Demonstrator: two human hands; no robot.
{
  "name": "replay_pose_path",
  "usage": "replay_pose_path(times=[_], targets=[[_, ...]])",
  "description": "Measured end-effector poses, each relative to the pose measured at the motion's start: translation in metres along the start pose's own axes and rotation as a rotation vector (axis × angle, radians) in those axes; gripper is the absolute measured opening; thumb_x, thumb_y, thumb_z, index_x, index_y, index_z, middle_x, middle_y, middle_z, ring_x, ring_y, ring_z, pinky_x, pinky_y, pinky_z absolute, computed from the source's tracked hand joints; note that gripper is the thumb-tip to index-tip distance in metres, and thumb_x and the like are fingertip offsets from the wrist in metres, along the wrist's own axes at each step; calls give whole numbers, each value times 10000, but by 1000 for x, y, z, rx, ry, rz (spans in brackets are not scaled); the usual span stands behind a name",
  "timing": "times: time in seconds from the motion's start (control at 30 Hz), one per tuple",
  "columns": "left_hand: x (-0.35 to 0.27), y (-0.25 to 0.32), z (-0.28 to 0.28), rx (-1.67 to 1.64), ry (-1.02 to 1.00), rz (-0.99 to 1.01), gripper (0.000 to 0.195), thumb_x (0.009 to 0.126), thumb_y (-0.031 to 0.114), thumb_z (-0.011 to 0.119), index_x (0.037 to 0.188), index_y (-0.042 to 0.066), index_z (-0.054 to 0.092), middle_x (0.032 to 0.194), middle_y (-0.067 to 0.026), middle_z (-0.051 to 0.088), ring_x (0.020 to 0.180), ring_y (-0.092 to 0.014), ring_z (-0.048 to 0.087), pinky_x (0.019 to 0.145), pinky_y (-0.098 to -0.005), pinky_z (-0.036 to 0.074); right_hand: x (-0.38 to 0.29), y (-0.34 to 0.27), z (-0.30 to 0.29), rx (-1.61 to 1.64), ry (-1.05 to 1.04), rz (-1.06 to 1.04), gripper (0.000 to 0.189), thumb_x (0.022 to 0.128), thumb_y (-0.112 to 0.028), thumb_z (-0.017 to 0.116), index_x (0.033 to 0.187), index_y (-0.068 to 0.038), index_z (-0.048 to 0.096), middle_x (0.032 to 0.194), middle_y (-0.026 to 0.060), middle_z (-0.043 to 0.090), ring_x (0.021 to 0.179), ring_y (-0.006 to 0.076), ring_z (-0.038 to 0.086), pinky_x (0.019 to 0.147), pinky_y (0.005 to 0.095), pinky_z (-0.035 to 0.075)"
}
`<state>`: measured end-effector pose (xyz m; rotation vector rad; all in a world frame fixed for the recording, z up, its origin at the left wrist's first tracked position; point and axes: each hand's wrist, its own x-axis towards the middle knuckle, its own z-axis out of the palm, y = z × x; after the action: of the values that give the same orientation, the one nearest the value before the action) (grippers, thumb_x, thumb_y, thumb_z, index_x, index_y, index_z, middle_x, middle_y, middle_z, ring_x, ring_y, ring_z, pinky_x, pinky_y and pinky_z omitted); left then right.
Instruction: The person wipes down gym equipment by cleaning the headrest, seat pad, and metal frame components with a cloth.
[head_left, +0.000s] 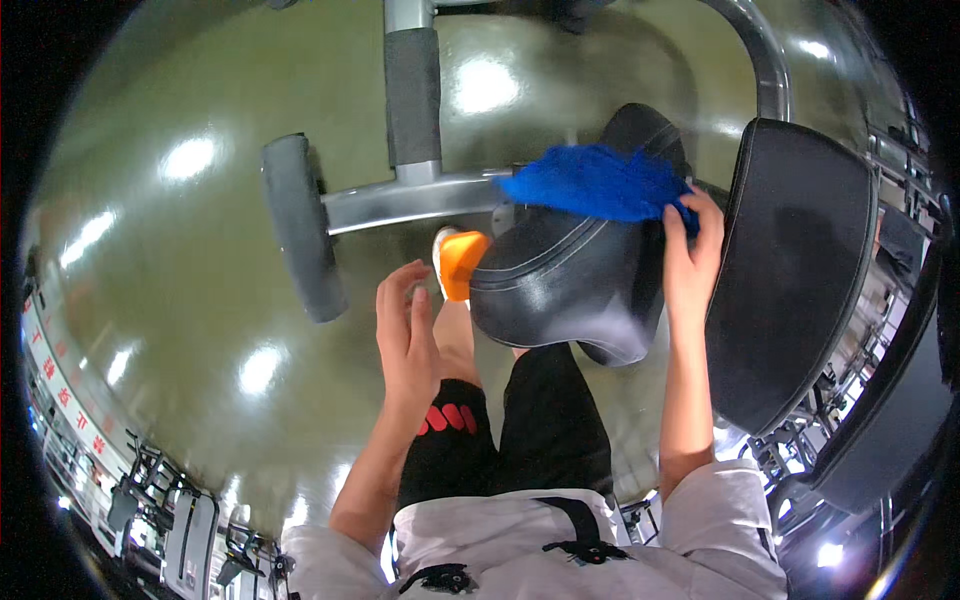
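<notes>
A blue cloth (600, 184) lies bunched across the top of a black padded seat (562, 277) with light stitching. My right hand (696, 232) has its fingertips on the cloth's right end, pinching it. To the left of the seat, my left hand (409, 322) is raised over the floor with its fingers bent and apart, holding nothing. Between that hand and the seat is an orange part (459, 262), which partly covers my shoe; whether it is fixed to the seat I cannot tell.
A grey metal frame (412, 199) runs across the floor beyond my feet, with a grey foam roller (300, 229) at its left end and a sleeve (412, 97) on its upright bar. A large black pad (791, 277) stands close by my right arm. Other gym machines line the rim.
</notes>
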<state>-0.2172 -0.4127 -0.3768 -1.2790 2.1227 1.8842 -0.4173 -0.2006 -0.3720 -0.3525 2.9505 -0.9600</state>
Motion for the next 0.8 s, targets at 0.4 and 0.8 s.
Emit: replay_pose_path(times=[0.4,0.8], targets=[[11,2,-3,-130,24,15,287,961,210,449,1134,3,548,1074,-75,581,1015,-151,518,896,-285,383,-74,-97,21,172,-321,-196,170,744,-83,648,776,-79,482,1226,108,557,1188,321,463,1027,510,249],[-12,-24,-25,-658,-344,-601,268,879,138,602,1119,18,605,1006,-49,601,884,-88,554,790,-226,450,-181,-148,25,498,-797,155,181,767,-62,702,840,-46,537,964,105,512,856,261,553,699,316,446]])
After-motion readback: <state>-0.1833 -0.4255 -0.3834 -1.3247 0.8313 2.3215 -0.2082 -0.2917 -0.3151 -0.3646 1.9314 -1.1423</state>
